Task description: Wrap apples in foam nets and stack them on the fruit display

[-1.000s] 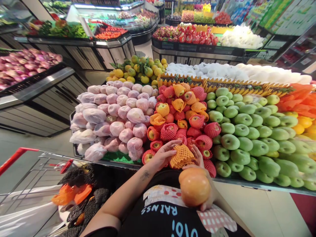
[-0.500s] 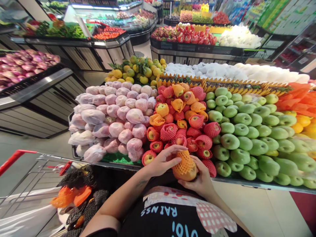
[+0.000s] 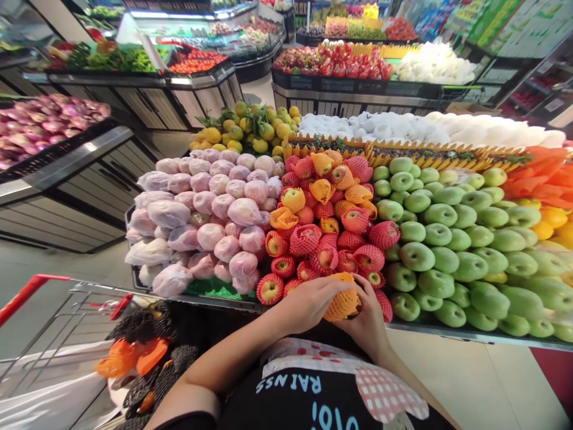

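Observation:
Between my two hands, just over the front edge of the fruit stand, is an apple in an orange foam net [image 3: 342, 303]. My left hand [image 3: 307, 306] grips it from the left, with the fingers curled over its near top. My right hand [image 3: 367, 319] wraps around its right side and underside. The net covers most of the apple that shows; a dark patch is visible at its lower right. Right behind my hands lies a pile of apples in red and orange foam nets [image 3: 324, 234].
Film-wrapped pinkish fruits [image 3: 212, 200] are heaped on the left, and green apples [image 3: 441, 257] on the right. A shopping cart with a red handle [image 3: 33, 295] stands at lower left, holding dark netting and orange pieces. Red onions [image 3: 45, 125] fill a bin further left.
My hands have turned the apple and shifted it slightly right. The foam net now covers more of its visible side, and my left hand has moved further over it.

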Demonstrator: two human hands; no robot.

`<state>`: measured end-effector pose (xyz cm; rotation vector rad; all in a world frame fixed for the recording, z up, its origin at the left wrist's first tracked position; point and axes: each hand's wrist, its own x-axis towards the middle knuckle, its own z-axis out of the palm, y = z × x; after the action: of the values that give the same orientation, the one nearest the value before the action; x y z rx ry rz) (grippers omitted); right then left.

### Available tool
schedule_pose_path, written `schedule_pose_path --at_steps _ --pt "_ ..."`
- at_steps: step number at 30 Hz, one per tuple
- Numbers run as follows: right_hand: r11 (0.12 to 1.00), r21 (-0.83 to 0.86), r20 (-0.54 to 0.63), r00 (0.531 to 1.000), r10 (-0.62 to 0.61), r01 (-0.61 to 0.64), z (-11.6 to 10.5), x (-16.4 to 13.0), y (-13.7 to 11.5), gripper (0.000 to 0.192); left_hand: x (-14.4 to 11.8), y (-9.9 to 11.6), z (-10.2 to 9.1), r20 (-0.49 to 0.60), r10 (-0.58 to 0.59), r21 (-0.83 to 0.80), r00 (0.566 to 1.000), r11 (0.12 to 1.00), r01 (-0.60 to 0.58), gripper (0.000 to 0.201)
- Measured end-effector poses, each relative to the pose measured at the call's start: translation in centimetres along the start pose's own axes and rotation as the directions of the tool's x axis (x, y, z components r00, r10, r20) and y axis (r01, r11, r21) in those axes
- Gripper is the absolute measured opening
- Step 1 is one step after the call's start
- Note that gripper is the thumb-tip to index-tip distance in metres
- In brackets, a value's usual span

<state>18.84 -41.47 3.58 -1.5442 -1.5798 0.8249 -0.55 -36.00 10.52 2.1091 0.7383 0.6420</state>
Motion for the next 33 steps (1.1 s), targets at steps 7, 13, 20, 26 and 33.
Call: schedule_pose_path --at_steps 7,13,20,26,33 --pt "1.0 -0.007 -0.013 1.0 0.015 -0.015 0.4 -0.1 0.5 0.069 0.1 -1.1 0.5 -0.173 -0.029 0.025 0.985 0.999 0.033 0.025" --pt "0.999 -0.01 0.025 0.999 -0.041 0.041 0.7 -0.2 1.0 0.064 0.6 -0.9 0.5 0.155 0.09 0.202 0.984 0.972 -0.121 0.03" --pt "0.989 -0.147 0.014 1.0 -0.005 0.007 0.1 -0.2 0.5 0.071 0.3 -2.3 1.2 0.032 -0.069 0.312 0.997 0.948 0.055 0.029" --pt "0.983 -0.183 0.021 1.0 -0.004 0.008 0.6 -0.2 0.7 0.073 0.1 -3.4 2.7 0.021 -0.224 0.212 0.974 0.953 0.215 0.056" --pt "0.999 0.038 0.034 0.999 -0.037 0.035 0.2 0.4 1.5 0.08 -0.4 -5.3 3.4 -0.068 -0.325 -0.027 0.943 0.946 0.324 0.07"
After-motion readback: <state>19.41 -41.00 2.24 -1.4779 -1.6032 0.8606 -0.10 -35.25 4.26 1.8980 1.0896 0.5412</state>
